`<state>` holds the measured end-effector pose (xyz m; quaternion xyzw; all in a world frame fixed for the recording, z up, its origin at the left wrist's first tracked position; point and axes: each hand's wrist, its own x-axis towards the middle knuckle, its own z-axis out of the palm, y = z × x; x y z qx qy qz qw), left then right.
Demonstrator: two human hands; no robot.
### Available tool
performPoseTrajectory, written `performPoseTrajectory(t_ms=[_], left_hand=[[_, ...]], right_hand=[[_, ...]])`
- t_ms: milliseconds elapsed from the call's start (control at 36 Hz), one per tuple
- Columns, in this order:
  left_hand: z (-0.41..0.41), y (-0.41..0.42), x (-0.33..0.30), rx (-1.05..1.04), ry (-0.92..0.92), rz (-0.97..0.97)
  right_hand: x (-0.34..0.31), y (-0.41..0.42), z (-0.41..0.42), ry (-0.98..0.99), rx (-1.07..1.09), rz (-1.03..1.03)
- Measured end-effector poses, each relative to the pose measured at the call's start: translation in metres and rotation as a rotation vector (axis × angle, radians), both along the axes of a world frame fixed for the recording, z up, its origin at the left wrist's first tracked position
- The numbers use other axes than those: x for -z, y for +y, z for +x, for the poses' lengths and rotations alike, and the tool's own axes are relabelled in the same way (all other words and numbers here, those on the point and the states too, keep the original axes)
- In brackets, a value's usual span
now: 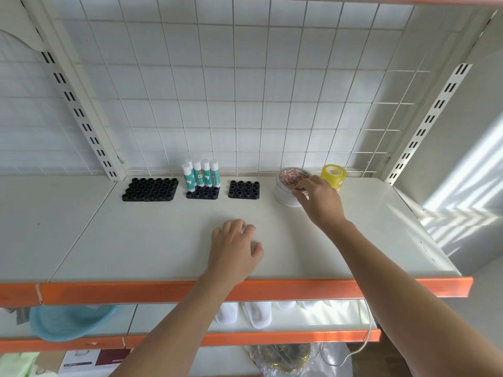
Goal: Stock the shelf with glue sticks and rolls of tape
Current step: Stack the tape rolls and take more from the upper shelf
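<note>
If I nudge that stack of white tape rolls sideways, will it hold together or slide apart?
The stack of white tape rolls is loose flat rings, so upper rolls would probably slide off. Lying flat, they shouldn't roll. The right hand grips its top, which likely steadies it.

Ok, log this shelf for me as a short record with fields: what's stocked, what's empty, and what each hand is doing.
glue sticks: four glue sticks upright in the back row of the middle black holder
empty holders: large holder at left, small holder right of the middle one
tape: stack of white tape rolls, yellow tape stack behind it to the right
right hand: fingers on the top white roll
left hand: resting on the shelf, holding nothing visible
</note>
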<state>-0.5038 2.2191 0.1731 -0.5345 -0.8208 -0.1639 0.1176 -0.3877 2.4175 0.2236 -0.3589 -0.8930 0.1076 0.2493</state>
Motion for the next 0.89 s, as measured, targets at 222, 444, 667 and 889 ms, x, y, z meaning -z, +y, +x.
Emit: performPoseTrajectory(t_ms=[222, 444, 667, 889], left_hand=[[0.0005, 0.0003, 0.0002, -0.004, 0.008, 0.003], [0.0011, -0.0004, -0.0011, -0.004, -0.001, -0.009], [0.0009, -0.0008, -0.0015, 0.000, -0.007, -0.016], [0.0006, -0.0005, -0.0012, -0.004, -0.019, -0.023]], right_hand=[[0.0005, 0.0001, -0.0009, -0.008, -0.006, 0.003], [0.0011, 0.0008, -0.0019, -0.016, -0.009, 0.040], [-0.0006, 0.0020, -0.0017, -0.045, -0.020, 0.048], [-0.0009, 0.0017, -0.0020, -0.079, -0.052, 0.080]])
